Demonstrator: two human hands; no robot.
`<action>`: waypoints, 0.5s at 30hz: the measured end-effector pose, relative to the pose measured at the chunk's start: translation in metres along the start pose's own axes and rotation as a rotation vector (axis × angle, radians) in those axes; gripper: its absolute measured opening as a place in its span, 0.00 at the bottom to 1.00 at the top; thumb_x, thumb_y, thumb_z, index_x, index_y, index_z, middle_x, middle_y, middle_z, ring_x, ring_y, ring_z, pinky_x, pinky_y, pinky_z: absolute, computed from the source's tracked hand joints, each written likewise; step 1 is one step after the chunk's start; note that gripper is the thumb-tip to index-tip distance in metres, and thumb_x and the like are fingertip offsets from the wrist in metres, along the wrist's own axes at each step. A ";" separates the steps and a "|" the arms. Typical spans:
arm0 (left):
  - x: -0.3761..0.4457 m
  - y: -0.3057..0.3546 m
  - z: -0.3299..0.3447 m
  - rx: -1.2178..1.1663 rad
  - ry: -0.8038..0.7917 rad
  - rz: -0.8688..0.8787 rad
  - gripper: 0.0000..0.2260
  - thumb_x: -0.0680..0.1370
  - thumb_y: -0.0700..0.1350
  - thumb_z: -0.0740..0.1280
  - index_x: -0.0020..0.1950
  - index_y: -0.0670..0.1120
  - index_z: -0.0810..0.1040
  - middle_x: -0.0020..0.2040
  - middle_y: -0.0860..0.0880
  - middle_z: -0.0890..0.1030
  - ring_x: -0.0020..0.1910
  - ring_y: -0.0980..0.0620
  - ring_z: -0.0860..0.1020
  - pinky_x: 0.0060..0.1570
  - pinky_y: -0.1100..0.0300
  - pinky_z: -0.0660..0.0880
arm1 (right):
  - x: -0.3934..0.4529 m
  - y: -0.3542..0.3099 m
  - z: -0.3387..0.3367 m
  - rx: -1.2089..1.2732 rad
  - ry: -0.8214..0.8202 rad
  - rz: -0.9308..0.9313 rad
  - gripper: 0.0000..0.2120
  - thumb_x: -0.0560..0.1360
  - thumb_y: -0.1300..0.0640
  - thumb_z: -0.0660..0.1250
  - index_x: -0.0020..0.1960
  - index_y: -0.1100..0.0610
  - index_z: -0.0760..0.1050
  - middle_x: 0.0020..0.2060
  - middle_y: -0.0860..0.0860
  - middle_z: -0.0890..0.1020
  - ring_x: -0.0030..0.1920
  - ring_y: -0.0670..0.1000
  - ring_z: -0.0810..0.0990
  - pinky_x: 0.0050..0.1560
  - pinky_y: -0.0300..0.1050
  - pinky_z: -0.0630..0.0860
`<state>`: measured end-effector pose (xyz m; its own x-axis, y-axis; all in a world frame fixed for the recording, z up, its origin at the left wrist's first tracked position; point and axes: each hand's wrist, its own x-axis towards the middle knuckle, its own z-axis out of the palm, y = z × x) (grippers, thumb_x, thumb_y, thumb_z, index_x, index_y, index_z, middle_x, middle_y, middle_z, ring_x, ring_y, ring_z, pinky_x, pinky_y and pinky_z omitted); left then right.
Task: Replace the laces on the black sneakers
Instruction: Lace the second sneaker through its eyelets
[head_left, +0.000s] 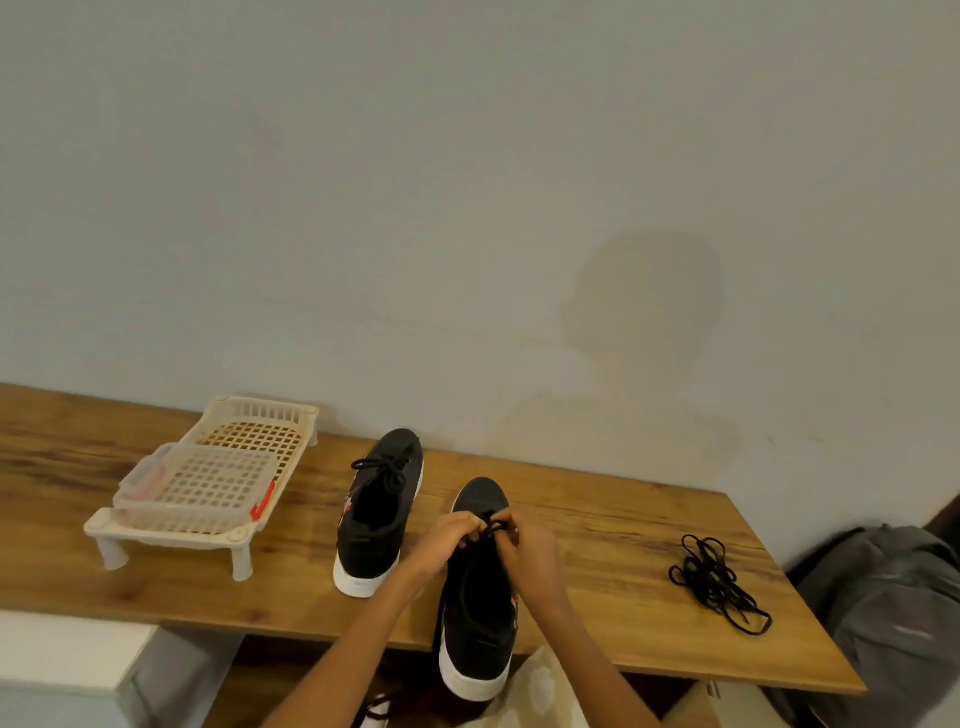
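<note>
Two black sneakers with white soles stand on a wooden table (597, 525), toes toward the wall. The left sneaker (382, 512) has its black lace tied in a bow. The right sneaker (480, 597) overhangs the table's near edge with its heel. My left hand (447, 538) and my right hand (527, 540) meet over its lacing, and both pinch the black lace (493, 527) there. My fingers hide most of the eyelets. A loose bundle of black laces (719, 582) lies on the table to the right, apart from the shoes.
A cream plastic rack (171, 530) on short legs stands at the left, carrying a clear lidded box (200, 486) with red clips. A grey bag (883, 597) sits beyond the table's right end. The grey wall runs close behind the table.
</note>
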<state>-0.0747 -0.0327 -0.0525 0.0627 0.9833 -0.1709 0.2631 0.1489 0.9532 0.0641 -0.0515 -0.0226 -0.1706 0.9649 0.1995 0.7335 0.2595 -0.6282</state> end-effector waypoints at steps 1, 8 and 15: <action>0.002 -0.001 -0.001 -0.031 0.017 -0.009 0.15 0.80 0.37 0.56 0.38 0.47 0.76 0.38 0.51 0.76 0.39 0.57 0.73 0.40 0.66 0.68 | -0.002 0.000 0.002 0.022 0.037 -0.003 0.08 0.76 0.62 0.64 0.53 0.54 0.77 0.45 0.48 0.82 0.45 0.45 0.80 0.42 0.30 0.71; 0.010 0.004 0.002 0.072 0.018 -0.058 0.20 0.83 0.49 0.53 0.36 0.49 0.76 0.38 0.48 0.74 0.40 0.51 0.72 0.48 0.54 0.67 | -0.001 0.006 0.006 0.104 0.082 0.004 0.10 0.74 0.67 0.64 0.48 0.53 0.76 0.39 0.48 0.81 0.38 0.45 0.78 0.36 0.33 0.70; 0.003 0.011 -0.014 -0.012 -0.235 0.103 0.21 0.78 0.33 0.63 0.69 0.45 0.68 0.52 0.48 0.80 0.55 0.55 0.77 0.56 0.65 0.74 | 0.001 0.017 0.013 0.179 0.122 -0.028 0.11 0.72 0.69 0.64 0.42 0.52 0.74 0.34 0.50 0.79 0.34 0.52 0.77 0.32 0.46 0.72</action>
<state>-0.0848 -0.0266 -0.0394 0.3112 0.9421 -0.1249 0.2324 0.0520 0.9712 0.0674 -0.0453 -0.0428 -0.1007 0.9481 0.3015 0.5992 0.2997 -0.7424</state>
